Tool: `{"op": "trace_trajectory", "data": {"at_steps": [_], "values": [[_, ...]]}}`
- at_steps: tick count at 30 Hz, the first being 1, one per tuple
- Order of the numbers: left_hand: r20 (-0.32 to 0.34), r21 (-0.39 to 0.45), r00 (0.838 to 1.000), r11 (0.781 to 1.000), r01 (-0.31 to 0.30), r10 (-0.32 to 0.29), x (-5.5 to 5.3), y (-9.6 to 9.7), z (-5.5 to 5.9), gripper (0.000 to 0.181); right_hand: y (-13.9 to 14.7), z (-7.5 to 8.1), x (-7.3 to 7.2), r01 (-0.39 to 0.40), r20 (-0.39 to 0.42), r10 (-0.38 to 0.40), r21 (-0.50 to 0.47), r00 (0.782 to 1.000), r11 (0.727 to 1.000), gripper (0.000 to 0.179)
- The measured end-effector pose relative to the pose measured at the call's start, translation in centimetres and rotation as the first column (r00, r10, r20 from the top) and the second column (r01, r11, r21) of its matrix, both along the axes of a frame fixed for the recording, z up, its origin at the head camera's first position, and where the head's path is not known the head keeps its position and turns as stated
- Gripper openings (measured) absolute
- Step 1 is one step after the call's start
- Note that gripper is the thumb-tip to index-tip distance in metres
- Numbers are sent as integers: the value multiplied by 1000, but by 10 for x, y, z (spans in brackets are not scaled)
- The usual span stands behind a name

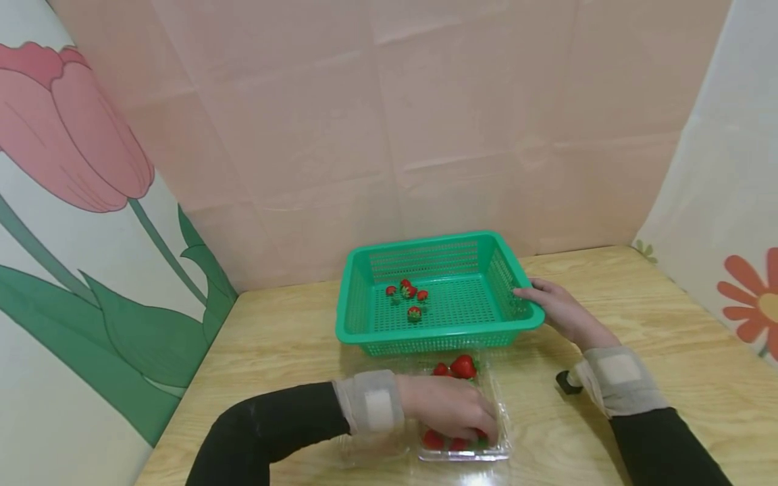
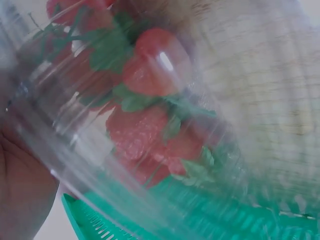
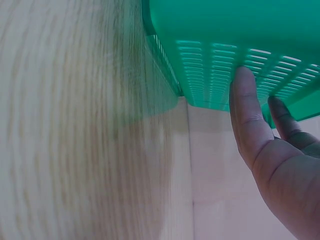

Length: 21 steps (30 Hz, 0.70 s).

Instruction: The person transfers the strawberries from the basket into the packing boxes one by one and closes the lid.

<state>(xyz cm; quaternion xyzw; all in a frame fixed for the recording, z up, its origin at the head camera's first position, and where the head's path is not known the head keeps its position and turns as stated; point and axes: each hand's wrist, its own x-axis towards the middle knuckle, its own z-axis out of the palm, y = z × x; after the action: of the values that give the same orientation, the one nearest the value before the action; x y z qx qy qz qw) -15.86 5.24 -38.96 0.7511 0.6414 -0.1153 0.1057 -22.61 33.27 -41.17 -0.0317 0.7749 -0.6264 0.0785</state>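
My left hand [image 1: 452, 407] reaches down into a clear plastic box [image 1: 503, 432] of strawberries. Its bent fingers touch a strawberry near the box's front right corner; whether they pinch it is hidden. Through the clear plastic, the left wrist view shows red strawberries [image 2: 157, 65] with green leaves. My right hand [image 1: 562, 312] grips the right rim of a green slotted basket [image 1: 437, 341], with fingers over the edge and others against the outer wall. Several small strawberries [image 1: 414, 313] lie in the left part of the basket.
The basket stands behind the box on a wooden table [image 1: 286, 324]. A pink cloth backdrop [image 1: 304, 135] rises at the table's back edge. Flower-printed panels flank both sides. A small black object [image 1: 568, 383] is beside the right wrist.
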Motion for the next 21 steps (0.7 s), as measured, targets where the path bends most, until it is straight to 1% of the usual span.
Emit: {"op": "trace_trajectory", "data": {"at_steps": [3, 7, 12, 16, 21], "values": [[-57, -1, 998, 1000, 13, -13, 2, 0, -2, 20, 0, -1, 0, 1, 7, -1, 6, 1000, 1000, 80], [-100, 8, 994, 999, 34, -33, 3, 0, -3, 20, 1, 0, 0, 7, 20, -7, 18, 1000, 1000, 84], [-106, 23, 994, 999, 43, -40, 2, -1, -3, 20, 0, 1, 1, 8, 17, -9, 23, 1000, 1000, 85], [-104, 28, 994, 999, 37, -34, 1, -1, -3, 20, 1, 1, 0, 10, 18, -10, 20, 1000, 1000, 83], [-97, 27, 995, 1000, 8, -5, 0, -2, 3, 20, 1, 0, 0, 12, 16, -12, 15, 1000, 1000, 83]]}}
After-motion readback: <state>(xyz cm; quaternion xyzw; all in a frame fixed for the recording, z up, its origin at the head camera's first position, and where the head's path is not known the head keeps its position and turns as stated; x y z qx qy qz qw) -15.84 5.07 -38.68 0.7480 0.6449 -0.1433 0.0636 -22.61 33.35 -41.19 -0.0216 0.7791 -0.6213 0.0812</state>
